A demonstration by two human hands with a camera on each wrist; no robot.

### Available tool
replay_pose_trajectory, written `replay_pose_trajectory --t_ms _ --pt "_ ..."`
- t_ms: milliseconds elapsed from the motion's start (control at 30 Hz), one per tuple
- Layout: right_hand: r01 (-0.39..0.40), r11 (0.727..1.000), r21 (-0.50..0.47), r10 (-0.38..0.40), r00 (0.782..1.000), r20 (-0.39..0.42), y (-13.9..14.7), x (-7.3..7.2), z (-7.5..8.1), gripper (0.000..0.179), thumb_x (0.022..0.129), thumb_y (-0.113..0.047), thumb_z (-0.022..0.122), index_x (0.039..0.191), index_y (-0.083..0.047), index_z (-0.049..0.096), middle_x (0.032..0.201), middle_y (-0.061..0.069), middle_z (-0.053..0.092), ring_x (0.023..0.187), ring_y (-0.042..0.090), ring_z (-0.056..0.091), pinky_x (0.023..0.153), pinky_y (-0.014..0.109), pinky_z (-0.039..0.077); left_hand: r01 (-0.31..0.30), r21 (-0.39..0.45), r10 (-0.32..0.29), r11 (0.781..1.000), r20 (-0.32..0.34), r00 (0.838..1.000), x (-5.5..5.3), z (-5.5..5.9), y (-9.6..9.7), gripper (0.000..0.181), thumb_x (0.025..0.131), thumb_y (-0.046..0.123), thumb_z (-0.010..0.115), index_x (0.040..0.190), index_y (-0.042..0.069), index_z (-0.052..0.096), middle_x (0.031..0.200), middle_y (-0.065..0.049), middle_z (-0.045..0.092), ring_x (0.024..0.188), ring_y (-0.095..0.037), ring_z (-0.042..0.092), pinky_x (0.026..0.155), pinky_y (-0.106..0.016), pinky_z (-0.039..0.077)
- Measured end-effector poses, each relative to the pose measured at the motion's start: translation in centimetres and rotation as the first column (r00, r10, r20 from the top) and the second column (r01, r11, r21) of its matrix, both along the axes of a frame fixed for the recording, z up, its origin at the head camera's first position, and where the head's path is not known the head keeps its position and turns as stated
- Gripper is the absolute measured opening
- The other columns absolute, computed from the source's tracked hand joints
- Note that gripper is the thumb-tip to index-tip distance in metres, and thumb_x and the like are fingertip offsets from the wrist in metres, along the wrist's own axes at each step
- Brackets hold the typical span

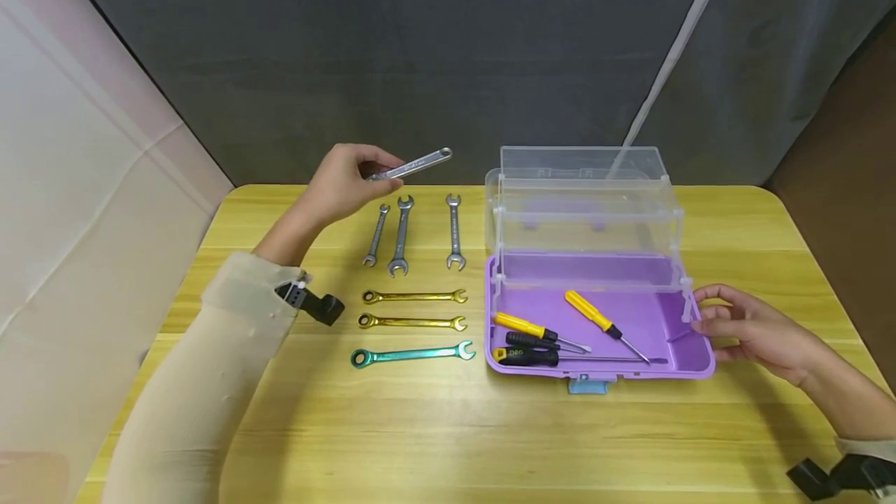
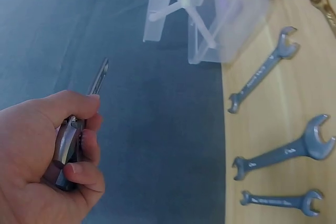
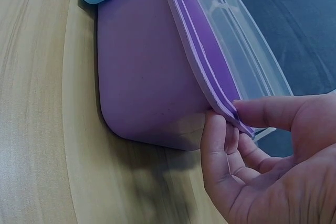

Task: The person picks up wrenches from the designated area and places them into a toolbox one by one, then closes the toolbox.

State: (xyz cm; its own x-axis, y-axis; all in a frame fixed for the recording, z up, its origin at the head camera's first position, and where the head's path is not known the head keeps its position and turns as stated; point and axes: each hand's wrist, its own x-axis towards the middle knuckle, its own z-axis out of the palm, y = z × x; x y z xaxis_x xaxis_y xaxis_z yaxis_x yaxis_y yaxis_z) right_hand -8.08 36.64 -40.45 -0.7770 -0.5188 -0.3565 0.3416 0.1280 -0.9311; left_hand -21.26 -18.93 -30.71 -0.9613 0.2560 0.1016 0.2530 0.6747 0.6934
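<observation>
My left hand [image 1: 353, 181] grips a silver adjustable wrench [image 1: 420, 165] by its head, above the table's far edge. The handle, with a hole at its end, points right and slightly up; in the left wrist view the fingers curl around the head and partly hide it. On the right, my right hand [image 1: 763, 333] pinches the rim of a purple toolbox [image 3: 142, 61] between thumb and fingers. The toolbox stands with its clear trays [image 1: 588, 232] raised at the back. Inside lie yellow-handled screwdrivers [image 1: 591, 311] and black-handled ones [image 1: 525, 356].
Left of the toolbox, silver open-end wrenches [image 1: 455, 232] lie lengthwise on the wooden table [image 1: 420, 442]. Nearer are two gold wrenches [image 1: 413, 296] and a green wrench [image 1: 413, 355], lying crosswise. A dark curtain [image 1: 385, 45] hangs behind the table.
</observation>
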Motion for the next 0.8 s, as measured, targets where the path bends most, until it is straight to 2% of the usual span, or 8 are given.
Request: replay_pose_trajectory --t_ms 200,433,800 --pt "0.007 1.0 0.008 -0.007 1.0 0.008 0.0 -0.2 0.2 0.035 0.103 0.005 0.046 0.121 -0.024 0.054 0.104 0.001 0.069 0.095 0.017 0.069 0.079 0.04 0.06 0.043 0.008 -0.043 0.999 0.005 0.999 -1.2 1.2 1.4 0.023 0.093 0.01 0.074 0.114 0.002 0.075 0.099 -0.012 0.068 0.079 -0.023 0.055 0.064 -0.026 0.045" --pt "0.011 1.0 0.029 -0.012 1.0 0.007 -0.1 -0.3 0.3 0.035 0.103 0.005 0.047 0.121 -0.024 0.054 0.103 0.0 0.068 0.094 0.016 0.069 0.078 0.039 0.06 0.117 0.04 -0.117 0.992 -0.011 0.993 -2.6 2.5 4.0 0.022 0.092 0.007 0.074 0.113 0.001 0.075 0.099 -0.012 0.066 0.079 -0.023 0.053 0.065 -0.026 0.042" --pt "0.014 1.0 0.023 -0.014 1.0 0.007 -0.2 -0.3 0.3 0.034 0.103 0.005 0.047 0.12 -0.024 0.054 0.103 0.001 0.069 0.094 0.017 0.069 0.078 0.039 0.06 0.224 0.049 -0.223 0.973 -0.018 0.975 -5.2 3.1 8.8 0.021 0.091 0.005 0.074 0.112 0.0 0.076 0.099 -0.01 0.068 0.081 -0.019 0.053 0.069 -0.026 0.043"
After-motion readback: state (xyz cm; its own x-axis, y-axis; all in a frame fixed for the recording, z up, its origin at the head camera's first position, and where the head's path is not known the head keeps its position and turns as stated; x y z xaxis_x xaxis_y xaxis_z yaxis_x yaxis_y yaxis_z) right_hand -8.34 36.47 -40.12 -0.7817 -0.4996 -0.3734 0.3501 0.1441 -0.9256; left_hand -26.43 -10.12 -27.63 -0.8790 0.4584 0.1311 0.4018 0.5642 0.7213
